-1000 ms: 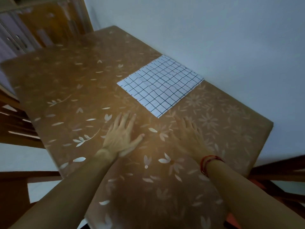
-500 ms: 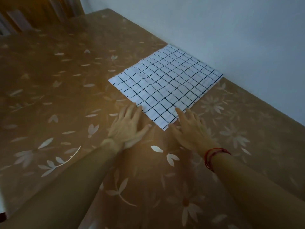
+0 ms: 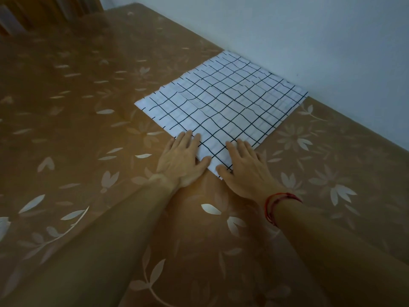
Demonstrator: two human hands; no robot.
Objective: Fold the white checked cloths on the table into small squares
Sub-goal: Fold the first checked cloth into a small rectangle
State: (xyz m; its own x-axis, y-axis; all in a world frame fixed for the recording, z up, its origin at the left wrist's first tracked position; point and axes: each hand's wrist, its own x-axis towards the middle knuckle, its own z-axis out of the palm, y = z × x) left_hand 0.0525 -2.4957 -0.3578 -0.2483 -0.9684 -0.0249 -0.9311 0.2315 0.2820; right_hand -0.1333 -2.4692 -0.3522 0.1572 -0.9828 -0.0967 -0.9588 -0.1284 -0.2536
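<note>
On table [image 3: 88,129], flat creased checked cloth [image 3: 221,107]

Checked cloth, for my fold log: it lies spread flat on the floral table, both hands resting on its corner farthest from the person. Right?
Wrong corner. The head view shows the left hand and right hand resting on the nearest corner of the checked cloth; it does lie spread flat on the floral table.

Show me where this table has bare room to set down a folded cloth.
Bare tabletop runs wide left of the checked cloth. A smaller patch lies right of the cloth, bordered by the wall. It is crowded at the cloth's near corner, where the left hand and right hand rest flat.
</note>
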